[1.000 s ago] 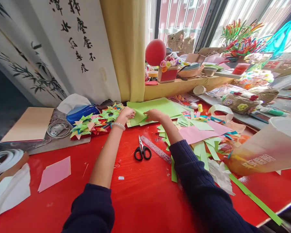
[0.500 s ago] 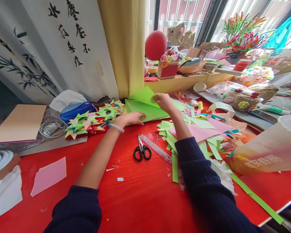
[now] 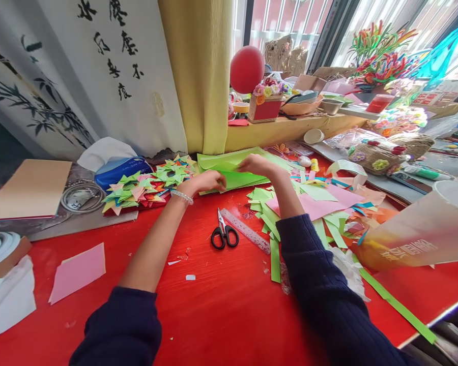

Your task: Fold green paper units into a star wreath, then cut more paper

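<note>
A stack of light green paper sheets (image 3: 252, 155) lies at the back of the red table. The top green paper sheet (image 3: 238, 178) is bent and partly lifted between my hands. My left hand (image 3: 208, 181), with a beaded bracelet at its wrist, is closed at the sheet's left front part. From the right, my right hand (image 3: 256, 165) pinches the same sheet, its fingertips pointing left and partly hidden. Nearer me, scissors (image 3: 224, 235) with black handles lie closed beside a clear patterned ruler (image 3: 246, 231).
Folded paper stars (image 3: 137, 190) sit left of the sheets, by a blue tissue pack (image 3: 122, 170). Paper scraps and green strips (image 3: 269, 218) pile up under my right forearm. A large translucent cup (image 3: 408, 234) lies at the right. Pink paper (image 3: 78, 272) rests at the left.
My right hand has come down and slightly left, lowering the raised green sheet. My left hand's fingers, stretched out flat before, are now curled in at the sheet.
</note>
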### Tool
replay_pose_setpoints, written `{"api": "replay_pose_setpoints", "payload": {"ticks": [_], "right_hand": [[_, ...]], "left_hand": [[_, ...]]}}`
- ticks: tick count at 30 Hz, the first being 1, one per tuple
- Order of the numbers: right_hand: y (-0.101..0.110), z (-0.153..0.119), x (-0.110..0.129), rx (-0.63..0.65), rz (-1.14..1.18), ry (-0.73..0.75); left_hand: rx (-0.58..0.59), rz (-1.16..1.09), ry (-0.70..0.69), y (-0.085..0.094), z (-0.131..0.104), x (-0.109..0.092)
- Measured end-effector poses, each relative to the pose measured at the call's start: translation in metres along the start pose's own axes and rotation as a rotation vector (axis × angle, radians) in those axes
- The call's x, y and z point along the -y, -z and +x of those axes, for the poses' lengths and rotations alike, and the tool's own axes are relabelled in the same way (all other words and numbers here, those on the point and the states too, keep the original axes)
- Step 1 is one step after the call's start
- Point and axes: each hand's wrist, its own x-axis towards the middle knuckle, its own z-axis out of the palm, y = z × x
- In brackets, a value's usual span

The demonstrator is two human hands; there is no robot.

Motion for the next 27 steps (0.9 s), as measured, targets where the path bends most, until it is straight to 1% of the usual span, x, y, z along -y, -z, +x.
{"api": "replay_pose_setpoints", "payload": {"ticks": [4, 8, 11, 13, 15, 18, 20, 22, 25, 27], "right_hand": [[-0.006, 0.0, -0.006, 0.106, 0.027, 0.001], [-0.011, 0.002, -0.011, 0.162, 0.034, -0.005], [-0.01, 0.0, -0.012, 0.191, 0.033, -0.004], [-0.008, -0.003, -0.011, 0.205, 0.03, -0.005], [-0.008, -0.004, -0.009, 0.205, 0.023, -0.007], [-0.014, -0.002, -0.004, 0.149, -0.01, -0.013], [-0.018, 0.001, 0.0, 0.081, -0.047, -0.026], [-0.018, 0.003, 0.005, 0.008, -0.077, -0.029], [-0.003, 0.0, 0.016, -0.108, -0.085, 0.007], [0.015, -0.008, 0.025, -0.186, -0.069, 0.046]], "left_hand": [[-0.103, -0.074, -0.034, -0.003, 0.003, 0.005], [-0.195, -0.185, -0.048, -0.006, 0.004, 0.008], [-0.247, -0.261, -0.035, -0.009, 0.002, 0.011], [-0.323, -0.296, -0.012, -0.012, 0.001, 0.011], [-0.443, -0.324, 0.028, -0.015, 0.0, 0.008], [-0.605, -0.391, 0.088, -0.016, -0.002, -0.003], [-0.666, -0.464, 0.113, -0.012, -0.003, -0.01], [-0.718, -0.54, 0.15, -0.004, -0.005, -0.016], [-0.765, -0.666, 0.286, 0.011, -0.011, -0.016], [-0.74, -0.773, 0.396, 0.019, -0.017, -0.011]]}}
